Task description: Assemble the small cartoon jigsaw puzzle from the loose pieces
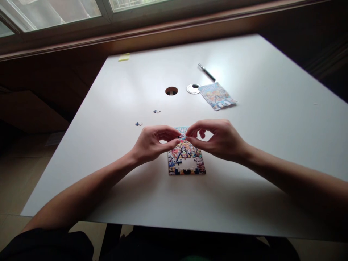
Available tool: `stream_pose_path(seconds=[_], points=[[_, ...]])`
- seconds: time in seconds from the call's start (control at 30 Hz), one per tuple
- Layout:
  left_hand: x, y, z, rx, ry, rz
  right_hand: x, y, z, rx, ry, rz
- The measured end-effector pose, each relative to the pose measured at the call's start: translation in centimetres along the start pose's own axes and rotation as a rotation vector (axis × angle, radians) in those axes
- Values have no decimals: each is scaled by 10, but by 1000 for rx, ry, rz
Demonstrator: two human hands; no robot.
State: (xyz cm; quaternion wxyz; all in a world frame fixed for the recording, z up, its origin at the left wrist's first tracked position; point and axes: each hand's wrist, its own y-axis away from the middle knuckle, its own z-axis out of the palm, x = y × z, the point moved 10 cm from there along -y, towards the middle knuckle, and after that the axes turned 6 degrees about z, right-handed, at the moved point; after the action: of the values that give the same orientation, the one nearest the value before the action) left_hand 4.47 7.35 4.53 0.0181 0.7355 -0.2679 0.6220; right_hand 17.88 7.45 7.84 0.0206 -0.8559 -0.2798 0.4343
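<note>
A small colourful jigsaw puzzle (185, 150) lies flat on the white table in front of me. Its lower middle has a pale gap, with a dark piece jutting in at the gap's left side. Over the puzzle's upper part, my left hand (159, 141) and my right hand (217, 139) face each other, thumbs and fingers pinched. Between their fingertips is a small dark puzzle piece (181, 136), mostly covered by the fingers. Two loose clusters or pieces, a nearer dark-blue puzzle piece (138, 124) and a farther puzzle piece (156, 111), lie beyond my left hand.
A crumpled printed packet (217, 96) lies beyond my right hand, beside a round cover (193, 88) and a pen (206, 72). The white table (130, 87) has a round cable hole (171, 91). A yellow note (124, 57) sits at the far-left edge, below a window.
</note>
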Motion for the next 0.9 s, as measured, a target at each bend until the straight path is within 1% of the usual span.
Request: stream_pose_path(seconds=[0.17,0.3,0.4,0.47,0.53,0.57,0.67,0.77,0.9], points=[[3,2,3,-16,1,18,-8,0,0,-39,14,-17],[7,1,4,-23,-4,28,-15,-2,-3,-34,60,-41],[12,3,5,-50,-86,55,-11,4,-2,-48,71,-31],[17,9,3,-60,-232,126,-3,14,2,-85,62,-28],[24,19,3,-74,-390,243,3,26,9,-123,34,-62],[25,25,6,-105,-447,305,5,32,12,-137,20,-91],[25,42,21,-252,-546,455,12,42,20,-152,12,-143],[22,50,31,-343,-599,527,15,44,28,-171,39,-158],[24,51,38,-382,-632,579,14,42,33,-164,70,-150]])
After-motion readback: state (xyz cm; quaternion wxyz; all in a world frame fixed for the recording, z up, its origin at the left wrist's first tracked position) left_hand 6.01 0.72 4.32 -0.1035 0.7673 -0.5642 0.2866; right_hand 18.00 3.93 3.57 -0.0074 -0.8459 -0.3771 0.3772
